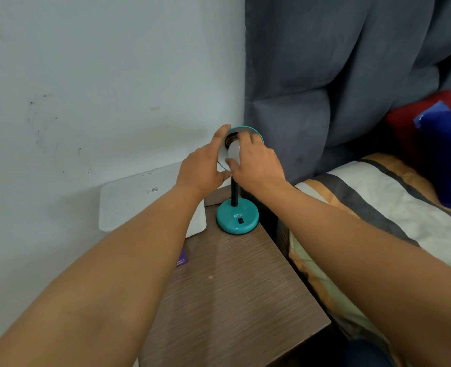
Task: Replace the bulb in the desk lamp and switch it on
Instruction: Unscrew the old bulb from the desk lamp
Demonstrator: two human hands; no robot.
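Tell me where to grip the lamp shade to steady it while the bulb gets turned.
Probably the outer rim of the teal lamp shade, from its left, as the left hand does now. The shade is tilted with its open face toward the camera, so the rim is reachable and the centre stays free for the right hand on the white bulb.

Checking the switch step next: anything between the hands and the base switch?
Nothing visible. The switch sits exposed on the front of the lamp base, facing the camera. Left hand steadies the shade; right hand grips the bulb, both above it.
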